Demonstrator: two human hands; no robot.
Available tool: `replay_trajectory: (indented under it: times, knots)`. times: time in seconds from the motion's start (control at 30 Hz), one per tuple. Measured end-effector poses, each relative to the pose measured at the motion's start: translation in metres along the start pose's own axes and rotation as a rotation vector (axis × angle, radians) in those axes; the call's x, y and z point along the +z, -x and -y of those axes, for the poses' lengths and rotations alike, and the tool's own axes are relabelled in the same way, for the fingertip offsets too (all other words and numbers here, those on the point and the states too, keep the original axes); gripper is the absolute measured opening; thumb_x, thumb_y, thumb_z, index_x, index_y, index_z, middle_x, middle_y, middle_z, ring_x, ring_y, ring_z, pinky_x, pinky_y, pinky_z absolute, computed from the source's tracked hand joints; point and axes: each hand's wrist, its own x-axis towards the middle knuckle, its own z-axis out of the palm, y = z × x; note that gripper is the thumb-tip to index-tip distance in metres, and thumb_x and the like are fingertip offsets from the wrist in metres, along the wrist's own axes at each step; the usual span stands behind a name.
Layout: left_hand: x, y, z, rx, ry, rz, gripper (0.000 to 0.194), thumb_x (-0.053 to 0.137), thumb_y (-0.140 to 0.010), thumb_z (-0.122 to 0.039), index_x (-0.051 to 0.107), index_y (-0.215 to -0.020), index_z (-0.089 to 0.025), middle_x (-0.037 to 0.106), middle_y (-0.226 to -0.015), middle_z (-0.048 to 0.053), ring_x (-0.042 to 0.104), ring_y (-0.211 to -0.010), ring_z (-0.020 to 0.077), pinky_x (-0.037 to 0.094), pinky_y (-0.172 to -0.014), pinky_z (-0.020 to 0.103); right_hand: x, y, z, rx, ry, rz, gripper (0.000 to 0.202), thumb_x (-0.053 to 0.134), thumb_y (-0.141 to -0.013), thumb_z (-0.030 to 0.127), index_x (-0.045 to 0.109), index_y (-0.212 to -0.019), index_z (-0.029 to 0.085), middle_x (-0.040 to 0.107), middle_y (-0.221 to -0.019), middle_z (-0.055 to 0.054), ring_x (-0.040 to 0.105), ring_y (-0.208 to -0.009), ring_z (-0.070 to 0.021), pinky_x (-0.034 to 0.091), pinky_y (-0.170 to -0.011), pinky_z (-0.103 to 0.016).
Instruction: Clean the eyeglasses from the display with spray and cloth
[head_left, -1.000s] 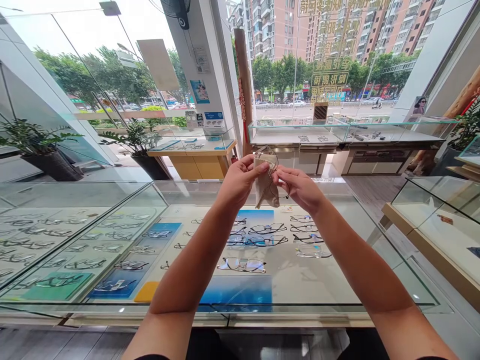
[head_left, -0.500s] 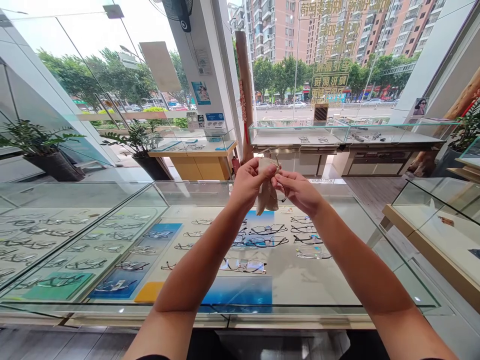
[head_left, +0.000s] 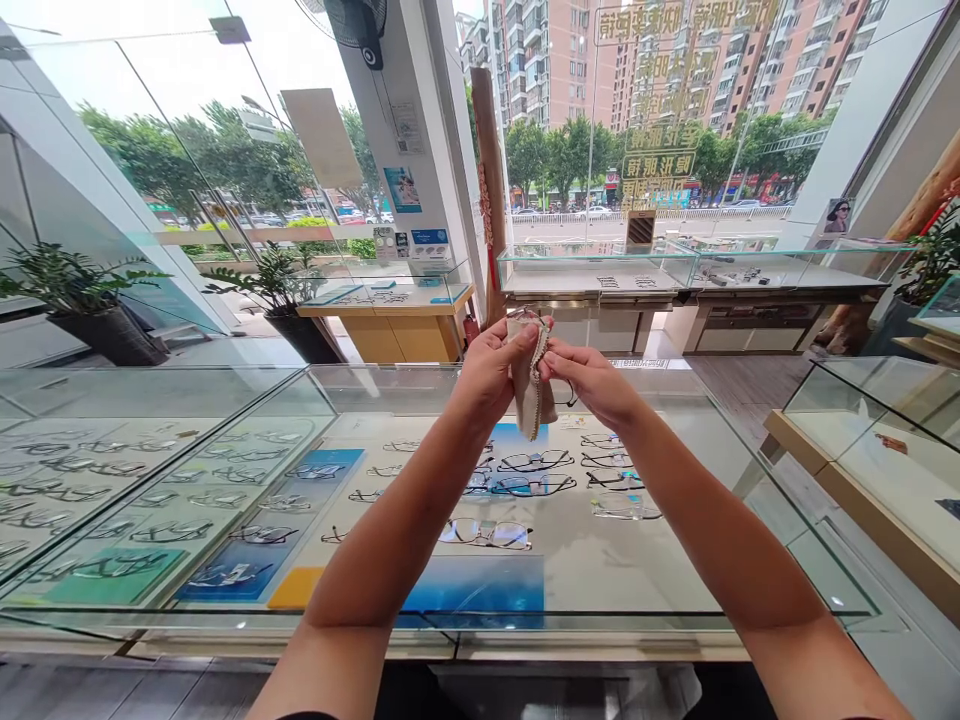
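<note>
My left hand (head_left: 489, 372) pinches a beige cleaning cloth (head_left: 529, 400) with a scalloped edge, its thumb pressed on the front. The cloth hangs down below the fingers and is wrapped over part of a pair of glasses (head_left: 572, 396). Thin rim shows above the cloth, and a dark temple tip curves out below my right hand (head_left: 589, 378). With thumb and fingers closed, that hand grips the glasses at the cloth's right edge. The lenses are mostly hidden. Both hands are held up over a glass display case (head_left: 615, 590).
Inside the case lie rows of eyeglasses (head_left: 491, 533), blue display cards (head_left: 480, 585) and a yellow card (head_left: 296, 588). Another glass case (head_left: 885, 430) stands to the right. Farther back are a wooden counter (head_left: 409, 330), a potted plant (head_left: 274, 285) and window-side showcases (head_left: 592, 275).
The cloth has turned, so its scalloped edge now faces me and hangs lower. Less of the glasses shows beside it. Both hands stay closed in nearly the same place.
</note>
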Motion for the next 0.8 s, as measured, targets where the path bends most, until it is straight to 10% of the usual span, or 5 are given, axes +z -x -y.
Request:
replay_trajectory:
  times: [0.8]
  knots:
    - [-0.008, 0.001, -0.006, 0.008, -0.143, 0.101, 0.038, 0.105, -0.072, -0.046, 0.083, -0.084, -0.018, 0.077, -0.076, 0.004, 0.07, -0.073, 0.0164, 0.057, -0.076, 0.033, -0.004, 0.003, 0.005, 0.006, 0.04, -0.052, 0.045, 0.076, -0.096, 0.062, 0.07, -0.072, 0.024, 0.056, -0.092, -0.003, 0.053, -0.101, -0.0228, 0.043, -0.107, -0.04]
